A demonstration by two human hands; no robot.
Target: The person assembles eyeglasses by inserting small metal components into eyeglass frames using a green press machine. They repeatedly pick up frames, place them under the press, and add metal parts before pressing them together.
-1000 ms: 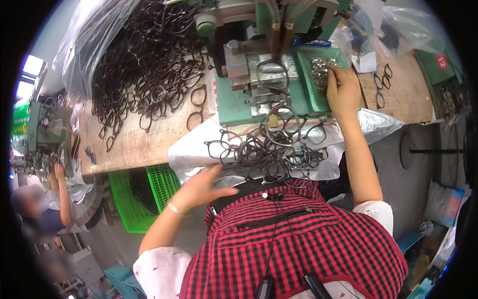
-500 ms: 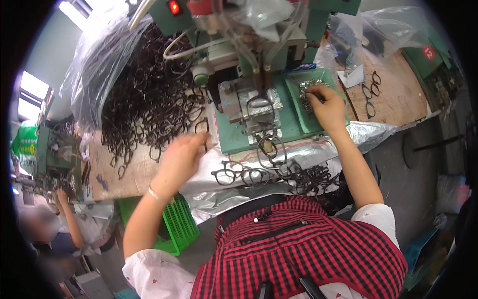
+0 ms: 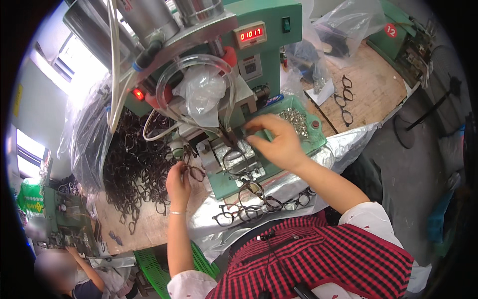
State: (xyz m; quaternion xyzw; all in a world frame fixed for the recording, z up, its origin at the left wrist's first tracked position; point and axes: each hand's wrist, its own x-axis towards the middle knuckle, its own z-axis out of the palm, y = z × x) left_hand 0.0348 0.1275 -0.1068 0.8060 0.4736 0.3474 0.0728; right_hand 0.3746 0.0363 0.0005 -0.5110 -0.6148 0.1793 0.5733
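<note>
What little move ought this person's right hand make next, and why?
Probably edge the bare right hand slightly further toward the silver metal fixture on the green machine base: its thumb and forefinger already point in there, close by, while the left hand holds a dark brown, round-rimmed spectacle frame to one side. Whether the right fingers grip anything, I cannot tell.
</note>
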